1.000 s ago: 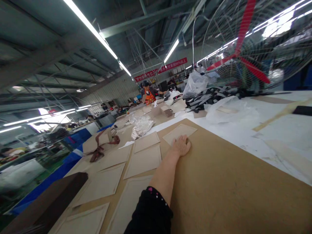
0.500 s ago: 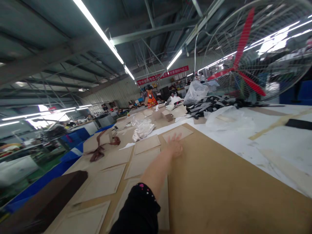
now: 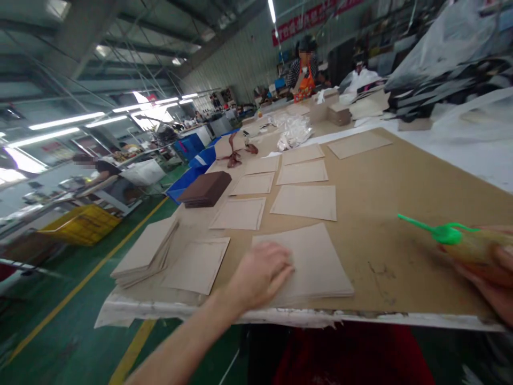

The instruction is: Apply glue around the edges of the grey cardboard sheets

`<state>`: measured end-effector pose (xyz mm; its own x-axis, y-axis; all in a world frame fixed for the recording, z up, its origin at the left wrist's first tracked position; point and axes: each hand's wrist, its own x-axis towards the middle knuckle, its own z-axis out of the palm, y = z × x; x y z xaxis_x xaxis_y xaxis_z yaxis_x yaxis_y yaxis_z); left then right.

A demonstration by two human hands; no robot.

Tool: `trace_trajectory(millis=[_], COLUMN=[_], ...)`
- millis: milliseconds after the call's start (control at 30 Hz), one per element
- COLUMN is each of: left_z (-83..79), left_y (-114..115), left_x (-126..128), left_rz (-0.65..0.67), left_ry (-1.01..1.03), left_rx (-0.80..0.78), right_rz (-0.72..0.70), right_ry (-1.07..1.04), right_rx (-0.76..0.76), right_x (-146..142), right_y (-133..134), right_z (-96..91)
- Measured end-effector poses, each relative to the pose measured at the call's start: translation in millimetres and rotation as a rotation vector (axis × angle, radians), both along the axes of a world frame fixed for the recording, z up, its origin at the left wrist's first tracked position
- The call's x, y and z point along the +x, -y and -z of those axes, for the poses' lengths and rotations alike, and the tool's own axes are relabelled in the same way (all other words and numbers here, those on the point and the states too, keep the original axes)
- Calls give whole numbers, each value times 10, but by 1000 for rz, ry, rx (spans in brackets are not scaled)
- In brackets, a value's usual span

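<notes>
My left hand [image 3: 262,272] reaches in from the lower left and rests at the left side of a stack of beige rectangular panels [image 3: 316,262] near the table's front edge. Its fingers are bent and close together; what lies under the fingertips is hidden. At the right edge my right hand [image 3: 492,291], partly out of view and blurred, is closed around a yellowish squeeze bottle [image 3: 481,248] with a green nozzle pointing left. Single beige panels lie in rows beyond the stack, including one panel [image 3: 304,202] with faint lines along its edges and a far panel [image 3: 358,144].
A brown board covers the table [image 3: 385,192]. At its left are a pile of beige panels [image 3: 146,246] and a dark brown stack [image 3: 206,188]. Farther off are brown straps [image 3: 234,156], crumpled clear plastic [image 3: 294,131], dark strips [image 3: 441,88] and a person in an orange apron [image 3: 305,85].
My left hand has come back from the far panel, where its fingers were spread, to the near stack. The view has swung left and down; my right hand with the bottle now shows.
</notes>
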<state>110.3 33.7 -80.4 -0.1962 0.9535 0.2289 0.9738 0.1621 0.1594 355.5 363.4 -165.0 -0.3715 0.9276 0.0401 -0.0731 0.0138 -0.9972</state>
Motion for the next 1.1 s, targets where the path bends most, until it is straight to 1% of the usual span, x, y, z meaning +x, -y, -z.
trace_trajectory(millis=[67, 100, 133, 167, 233, 333, 400, 567, 767, 867, 967, 1033, 1100], left_z=[242, 348, 440, 520, 654, 823, 912, 1025, 1164, 1241, 1272, 1267, 1234], left_y=[206, 249, 265, 264, 249, 249, 257, 230, 152, 102, 97, 147, 232], left_x=[372, 517, 627, 703, 777, 804, 823, 894, 1007, 1068, 1092, 1087, 1061], left_rz=[-80, -117, -152, -179, -208, -211, -222, -274, -312, -324, -324, -299, -281], left_ry=[67, 78, 81, 76, 45, -27, -47, -64, -103, -110, -106, -91, -75], left_rx=[15, 14, 13, 19, 57, 136, 179, 288, 376, 407, 422, 460, 534], right_rz=[-40, -80, -132, -199, -341, -495, -572, -772, -983, -1019, -1016, -999, -956], right_ry=[-84, -94, -81, -57, 17, 146, 192, 186, 197, 187, 176, 178, 181], right_rx=[-158, -181, -156, -112, 14, 279, 420, 562, 808, 864, 884, 864, 812], right_x=[-121, -195, -275, -360, -536, -789, -942, -1244, -1414, -1450, -1464, -1450, -1406], right_y=[286, 434, 574, 699, 896, 1071, 1152, 1376, 1622, 1681, 1663, 1601, 1506], right_z=[-285, -409, -515, -603, -728, -831, -873, -914, -873, -897, -967, -1021, -1060])
